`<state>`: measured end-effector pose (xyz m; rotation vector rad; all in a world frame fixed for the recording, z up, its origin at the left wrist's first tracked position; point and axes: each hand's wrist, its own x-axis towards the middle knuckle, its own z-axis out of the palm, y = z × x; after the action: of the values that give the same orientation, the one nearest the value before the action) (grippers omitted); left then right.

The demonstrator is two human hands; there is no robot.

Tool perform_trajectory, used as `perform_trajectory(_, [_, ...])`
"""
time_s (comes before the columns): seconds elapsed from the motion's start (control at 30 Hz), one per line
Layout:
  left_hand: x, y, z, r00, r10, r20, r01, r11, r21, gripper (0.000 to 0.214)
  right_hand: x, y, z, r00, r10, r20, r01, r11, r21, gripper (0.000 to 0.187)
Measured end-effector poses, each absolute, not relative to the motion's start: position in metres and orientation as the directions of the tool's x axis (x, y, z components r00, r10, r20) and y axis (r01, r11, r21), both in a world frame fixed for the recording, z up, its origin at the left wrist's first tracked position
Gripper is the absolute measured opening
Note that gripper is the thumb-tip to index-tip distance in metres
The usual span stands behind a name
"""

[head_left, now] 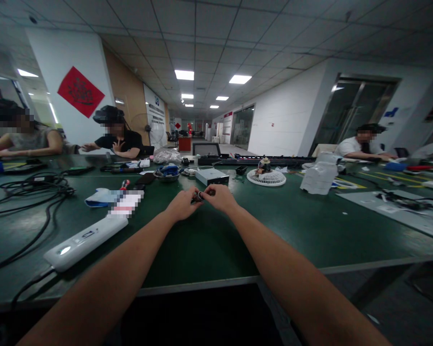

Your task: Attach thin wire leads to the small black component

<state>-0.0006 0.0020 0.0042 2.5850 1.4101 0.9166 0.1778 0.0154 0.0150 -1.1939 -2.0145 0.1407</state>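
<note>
Both hands meet over the green table in the middle of the head view. My left hand [183,204] is closed, its fingers pinching a small dark object with a ring-like light part [199,195]. From the other side my right hand [221,197] closes thumb and fingers on the same small object. The fingers cover most of it, so its kind cannot be made out. Just beyond the hands lies a silver metal box with a dark front [212,177], apart from the fingers.
A white fan grille with a motor [266,178] and a clear plastic piece [319,175] stand to the right. A white power-strip-like device [86,243], black cables [39,187] and a bowl [167,174] lie to the left. Other people [119,137] sit across the table.
</note>
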Motion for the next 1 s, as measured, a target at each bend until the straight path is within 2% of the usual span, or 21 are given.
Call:
perform_trajectory(0.13, [0.002,0.000,0.006,0.410,0.772,0.486,0.770,-0.579,0.270,0.031,0.176,0.014,0.014,-0.268,0.797,0.541,0.601,0.577,-0.553,0.013])
perform_trajectory(0.27, [0.001,0.001,0.006,0.496,0.734,0.464,0.765,-0.622,0.167,0.026,0.176,0.014,0.012,-0.309,0.820,0.481,0.538,0.568,-0.623,0.015])
perform_trajectory(0.37, [-0.001,0.002,0.006,0.517,0.720,0.463,0.762,-0.633,0.133,0.026,0.176,0.014,0.013,-0.308,0.835,0.456,0.576,0.545,-0.609,0.016])
perform_trajectory(0.57, [-0.003,0.005,0.006,0.497,0.698,0.515,0.743,-0.649,0.163,0.026,0.173,0.013,0.012,-0.240,0.874,0.423,0.661,0.466,-0.588,0.025])
perform_trajectory(0.67, [-0.002,0.005,0.005,0.440,0.730,0.523,0.765,-0.610,0.206,0.024,0.172,0.015,0.013,-0.208,0.876,0.434,0.674,0.451,-0.586,0.024])
perform_trajectory(0.8, [-0.001,0.005,0.003,0.344,0.811,0.474,0.836,-0.494,0.238,0.027,0.177,0.022,0.014,-0.187,0.865,0.466,0.657,0.462,-0.595,0.014])
perform_trajectory(1.0, [-0.003,0.005,0.005,0.248,0.857,0.453,0.907,-0.370,0.204,0.035,0.190,0.033,0.016,0.033,0.786,0.617,0.631,0.462,-0.623,0.025])
